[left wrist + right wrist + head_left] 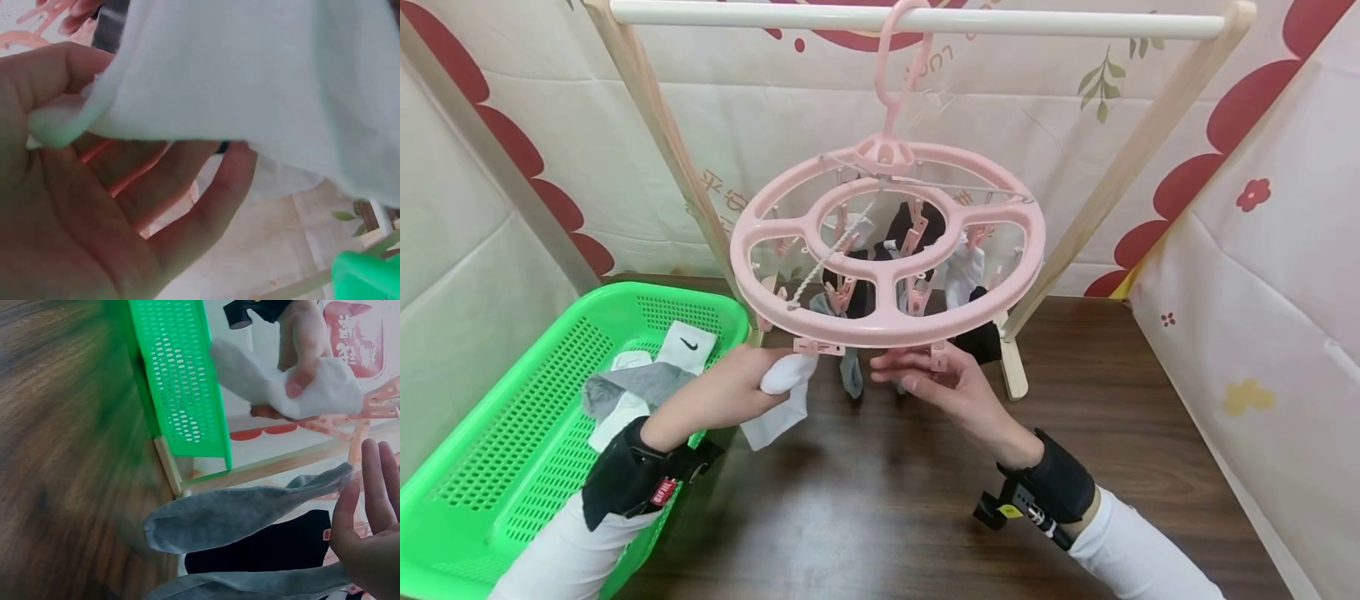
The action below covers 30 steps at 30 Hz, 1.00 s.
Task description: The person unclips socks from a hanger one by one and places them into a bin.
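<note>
My left hand [741, 385] pinches a white sock [781, 417] between thumb and fingers, just below a pink clip [818, 347] on the front rim of the round hanger [887, 327]. In the right wrist view, the sock hangs out on both sides of that grip. My right hand [958, 387] is under the rim at front right, its fingers nearly straight, overlapping another clip [938, 356]. Close to these fingers hangs a grey sock [244, 515], with a second grey sock [262, 584] beside it and a black sock [269, 544] behind.
A green basket [452, 425] stands at the left with white and grey socks [632, 387] inside. The hanger hooks over a white rod [760, 14] on a wooden stand [1120, 175]. Dark wooden tabletop [880, 500] lies below, with fabric walls around.
</note>
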### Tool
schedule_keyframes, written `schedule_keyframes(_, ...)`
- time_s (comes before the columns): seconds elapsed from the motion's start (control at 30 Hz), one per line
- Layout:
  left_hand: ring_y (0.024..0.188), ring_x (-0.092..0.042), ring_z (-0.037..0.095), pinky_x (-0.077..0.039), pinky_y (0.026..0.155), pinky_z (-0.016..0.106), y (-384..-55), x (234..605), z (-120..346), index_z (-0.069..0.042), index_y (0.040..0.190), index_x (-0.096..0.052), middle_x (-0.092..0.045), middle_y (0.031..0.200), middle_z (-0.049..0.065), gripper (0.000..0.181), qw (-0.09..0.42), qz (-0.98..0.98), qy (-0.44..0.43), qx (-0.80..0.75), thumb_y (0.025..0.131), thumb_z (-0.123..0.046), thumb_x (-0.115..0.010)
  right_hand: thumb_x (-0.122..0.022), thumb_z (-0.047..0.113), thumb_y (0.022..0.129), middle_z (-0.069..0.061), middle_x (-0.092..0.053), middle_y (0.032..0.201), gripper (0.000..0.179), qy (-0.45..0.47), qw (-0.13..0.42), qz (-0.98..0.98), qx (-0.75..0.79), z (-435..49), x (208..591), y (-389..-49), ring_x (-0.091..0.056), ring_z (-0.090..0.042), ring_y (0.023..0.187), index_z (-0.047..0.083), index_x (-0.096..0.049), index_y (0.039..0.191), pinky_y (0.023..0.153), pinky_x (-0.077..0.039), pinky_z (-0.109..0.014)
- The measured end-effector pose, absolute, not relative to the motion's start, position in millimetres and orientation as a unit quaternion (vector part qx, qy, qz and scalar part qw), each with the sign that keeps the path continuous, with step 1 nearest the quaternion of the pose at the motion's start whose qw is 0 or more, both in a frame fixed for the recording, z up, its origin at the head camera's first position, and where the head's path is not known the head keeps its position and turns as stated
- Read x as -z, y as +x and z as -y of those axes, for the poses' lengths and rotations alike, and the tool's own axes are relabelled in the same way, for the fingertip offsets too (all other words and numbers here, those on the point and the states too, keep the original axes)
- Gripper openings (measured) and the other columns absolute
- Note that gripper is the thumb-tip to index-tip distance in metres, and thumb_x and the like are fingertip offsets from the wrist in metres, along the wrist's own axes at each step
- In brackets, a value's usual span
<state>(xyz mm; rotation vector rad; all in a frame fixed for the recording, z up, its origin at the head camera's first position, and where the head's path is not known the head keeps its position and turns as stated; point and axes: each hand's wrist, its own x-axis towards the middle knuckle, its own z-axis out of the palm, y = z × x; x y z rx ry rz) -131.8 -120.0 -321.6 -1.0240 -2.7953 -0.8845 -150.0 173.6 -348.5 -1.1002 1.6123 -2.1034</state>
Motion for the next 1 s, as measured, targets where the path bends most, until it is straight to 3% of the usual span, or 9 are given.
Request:
schedule_keyframes(0.17,0.064,-0.057,0.016,-0.046,0.058,0.034,-131,317,127,-0.001,0.104,-0.063,-0.060,0.074,-0.001,0.023,0.040,0.909,-0.309,0.278,0.081,0.001,-0.067,-0.055,0.002,0.097,-0.015,-0.063,0.120,0.019,-0.397,0.145,-0.536,0.731,-174,356,-151,-0.062,-0.028,0.109,-0.005,-0.060,0.114,0.094,-0.046,-0.035)
schedule_keyframes(0.23,0.064,-0.057,0.018,-0.046,0.058,0.036,-130,316,129,-0.001,0.103,-0.062,-0.060,0.073,0.000,0.023,0.044,0.913,-0.299,0.274,0.081,0.001,-0.068,-0.053,0.000,0.097,-0.015,-0.063,0.120,0.029,-0.401,0.160,-0.528,0.731,-175,360,-151,-0.061,-0.028,0.110,-0.006,-0.052,0.125,0.096,-0.045,-0.036)
schedule_keyframes(0.3,0.065,-0.058,0.020,-0.047,0.058,0.037,-130,315,132,0.001,0.103,-0.062,-0.062,0.075,0.002,0.024,0.047,0.917,-0.289,0.271,0.080,0.001,-0.069,-0.052,0.000,0.097,-0.016,-0.062,0.122,0.030,-0.398,0.174,-0.529,0.729,-176,362,-151,-0.061,-0.029,0.111,-0.007,-0.050,0.127,0.096,-0.044,-0.036)
schedule_keyframes(0.6,0.064,-0.054,0.018,-0.044,0.059,0.036,-128,308,148,-0.001,0.094,-0.064,-0.061,0.075,0.003,0.012,0.062,0.930,-0.213,0.292,0.082,-0.003,-0.067,-0.054,0.001,0.097,-0.017,-0.059,0.124,0.031,-0.377,0.200,-0.565,0.706,-181,373,-148,-0.059,-0.029,0.114,-0.008,-0.049,0.126,0.094,-0.046,-0.036)
schedule_keyframes(0.83,0.066,-0.060,0.028,-0.047,0.058,0.043,-129,304,165,0.002,0.093,-0.063,-0.065,0.078,0.013,0.012,0.111,0.943,-0.167,0.266,0.083,-0.005,-0.066,-0.057,0.003,0.096,-0.022,-0.058,0.123,0.032,-0.360,0.204,-0.597,0.687,-182,377,-147,-0.059,-0.031,0.112,-0.008,-0.050,0.125,0.092,-0.047,-0.039)
schedule_keyframes(1.0,0.069,-0.061,0.033,-0.048,0.056,0.044,-131,305,181,0.007,0.093,-0.061,-0.065,0.082,0.020,0.017,0.093,0.949,-0.110,0.280,0.086,-0.008,-0.066,-0.058,0.003,0.094,-0.023,-0.058,0.122,0.033,-0.342,0.200,-0.616,0.681,-180,380,-145,-0.060,-0.029,0.110,-0.010,-0.049,0.124,0.091,-0.048,-0.039)
